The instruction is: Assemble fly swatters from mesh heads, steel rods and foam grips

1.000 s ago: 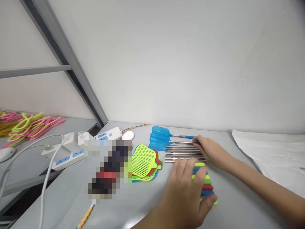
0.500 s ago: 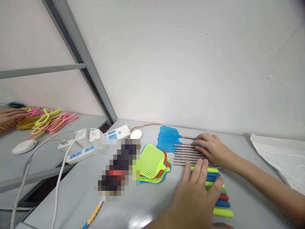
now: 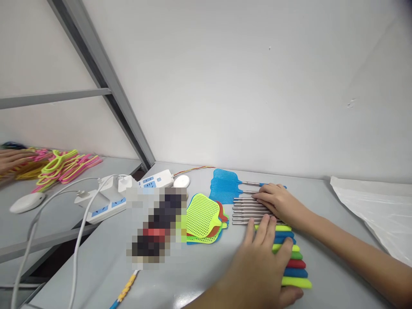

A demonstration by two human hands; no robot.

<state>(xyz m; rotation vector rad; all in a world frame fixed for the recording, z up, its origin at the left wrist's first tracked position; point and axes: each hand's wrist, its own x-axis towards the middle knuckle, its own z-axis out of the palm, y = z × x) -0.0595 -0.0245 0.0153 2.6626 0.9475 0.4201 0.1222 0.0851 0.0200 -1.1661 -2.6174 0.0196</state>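
My left hand (image 3: 257, 262) lies palm down over a row of coloured handle grips (image 3: 296, 264), its fingers spread and the fingertips near the metal rods. The grips are yellow-green, blue, green and red, partly hidden under the hand. My right hand (image 3: 277, 199) rests with outstretched fingers across the silver rods (image 3: 244, 210) and the shaft of the lower blue fly swatter, whose grip it hides. Two blue swatter heads (image 3: 223, 182) overlap behind the rods; the upper swatter's blue grip shows beyond my fingers. A stack of yellow-green, red and blue swatter heads (image 3: 202, 214) lies left of the rods.
White power strips (image 3: 106, 208) with plugs and cables stand on the left, beside a white round object (image 3: 181, 181). A pixelated patch covers something dark. Another person's hand (image 3: 13, 159) is by pink and yellow cords (image 3: 64, 167). White plastic sheeting (image 3: 370, 210) lies right.
My right hand has slid slightly down and towards me, uncovering the upper blue swatter's grip. My left hand stays over the coloured grips. The whole view has shifted a little.
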